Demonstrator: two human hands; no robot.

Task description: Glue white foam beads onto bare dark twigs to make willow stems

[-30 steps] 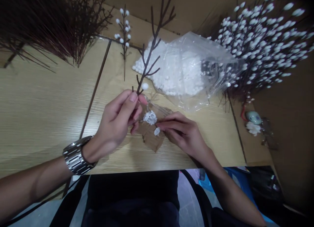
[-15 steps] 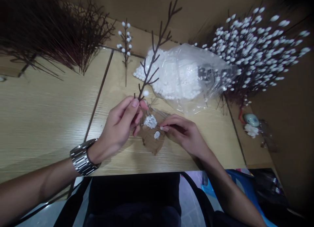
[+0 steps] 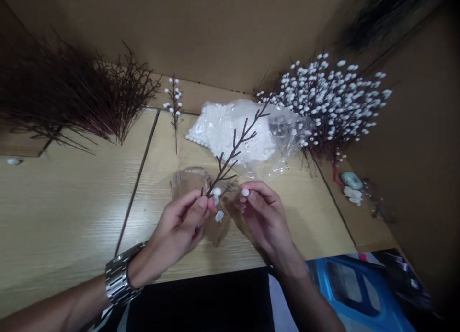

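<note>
Head view of handwork above a wood-grained table (image 3: 89, 193). Left: left hand (image 3: 187, 219), closed in a pinch on the lower end of a dark branch (image 3: 234, 152), with a silver wristwatch (image 3: 121, 277) at the wrist. Branch slanting up and to the right, in front of a clear plastic bag (image 3: 247, 138) of small white balls; single white bead (image 3: 217, 191) low on the branch, just beside the fingertips. Right: right hand (image 3: 268, 219), closed in a pinch on one white ball (image 3: 245, 192), near the bead but apart from it. Beneath and between both hands: brown sheet (image 3: 213, 234) bearing a white dab (image 3: 219, 216). Beyond, from left to right: heap of bare dark stems (image 3: 104, 102); upright-lying beaded sprig (image 3: 175, 102); the bag; dense bundle of white-tipped stems (image 3: 323, 102). Far right: pale green ornament (image 3: 351, 180) beside a white flower-shaped piece (image 3: 352, 196). Far left: small white object (image 3: 14, 161).
</note>
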